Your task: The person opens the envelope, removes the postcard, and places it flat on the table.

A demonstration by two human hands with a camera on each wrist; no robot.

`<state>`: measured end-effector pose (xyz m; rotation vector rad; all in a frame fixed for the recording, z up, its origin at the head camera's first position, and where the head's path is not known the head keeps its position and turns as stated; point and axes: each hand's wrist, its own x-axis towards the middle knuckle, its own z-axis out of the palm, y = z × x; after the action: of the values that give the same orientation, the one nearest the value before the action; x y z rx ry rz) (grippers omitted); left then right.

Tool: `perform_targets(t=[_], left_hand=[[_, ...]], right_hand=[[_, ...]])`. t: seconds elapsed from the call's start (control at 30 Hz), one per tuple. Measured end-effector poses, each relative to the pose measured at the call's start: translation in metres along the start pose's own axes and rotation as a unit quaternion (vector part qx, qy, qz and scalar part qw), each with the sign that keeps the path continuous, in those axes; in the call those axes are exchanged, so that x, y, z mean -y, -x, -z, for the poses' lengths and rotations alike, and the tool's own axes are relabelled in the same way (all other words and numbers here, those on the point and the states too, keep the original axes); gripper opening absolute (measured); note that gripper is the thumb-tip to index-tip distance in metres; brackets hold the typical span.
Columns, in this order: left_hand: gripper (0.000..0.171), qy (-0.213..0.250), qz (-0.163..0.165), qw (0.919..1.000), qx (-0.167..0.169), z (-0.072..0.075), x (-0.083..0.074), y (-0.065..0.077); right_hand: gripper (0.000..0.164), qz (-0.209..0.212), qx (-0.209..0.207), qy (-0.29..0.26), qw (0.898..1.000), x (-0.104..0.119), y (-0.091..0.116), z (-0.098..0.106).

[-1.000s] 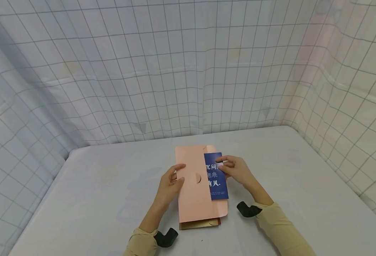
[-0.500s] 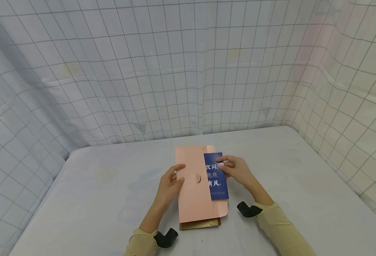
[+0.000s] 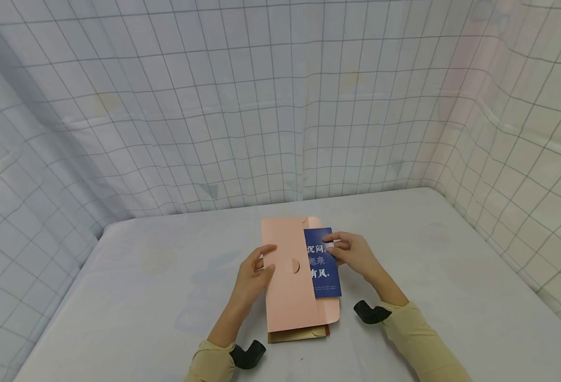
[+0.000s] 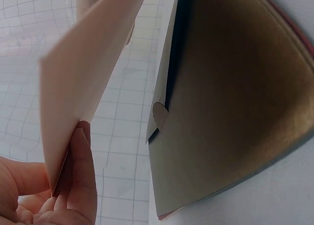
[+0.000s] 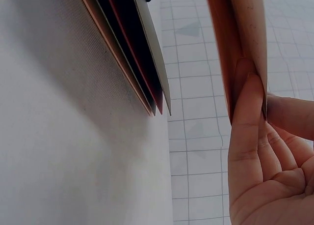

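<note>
My left hand (image 3: 248,278) pinches the left edge of a pink paper envelope (image 3: 287,302) with a half-round thumb notch in its front. In the left wrist view the thumb and fingers sit on opposite faces of the pink sheet. A dark blue card (image 3: 327,281) with white Chinese characters sticks out of the envelope's right side, its left part hidden behind the pink front. My right hand (image 3: 355,255) pinches the card by its upper right edge. Seen from the right wrist, one finger (image 5: 248,112) reaches between two layers of paper while the thumb presses from outside.
Under the pink envelope lies a stack with a gold envelope (image 3: 291,335) and a red edge (image 3: 327,330) showing. The white-covered table (image 3: 141,297) has a back edge, with a gridded white curtain (image 3: 242,106) behind and at both sides.
</note>
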<state>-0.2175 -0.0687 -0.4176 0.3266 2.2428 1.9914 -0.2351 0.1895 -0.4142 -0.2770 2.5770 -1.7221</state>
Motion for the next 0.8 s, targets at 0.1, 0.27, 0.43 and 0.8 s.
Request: perform_targets(t=[0.1,0.27,0.43,0.8], left_hand=[[0.044,-0.003,0.001,1.0000,-0.004,-0.0003,0.0005,0.0000],[0.043,0.000,0.004,0.9999,-0.011,-0.0008,-0.0014,0.0004],[0.043,-0.005,0.003,0.9999,-0.010,-0.0005,-0.0003,-0.0003],[0.043,-0.011,0.003,0.9999,-0.009,-0.0003,0.0009,-0.0008]], right_hand=[[0.029,0.000,0.001,-0.001,1.000,-0.0003,-0.0005,-0.0004],[0.029,-0.003,0.000,0.001,1.000,0.0000,-0.0018,-0.0011],[0.029,-0.001,0.000,0.002,1.000,-0.0002,-0.0018,-0.0009],[0.029,-0.003,-0.004,0.001,1.000,-0.0013,-0.0009,0.0004]])
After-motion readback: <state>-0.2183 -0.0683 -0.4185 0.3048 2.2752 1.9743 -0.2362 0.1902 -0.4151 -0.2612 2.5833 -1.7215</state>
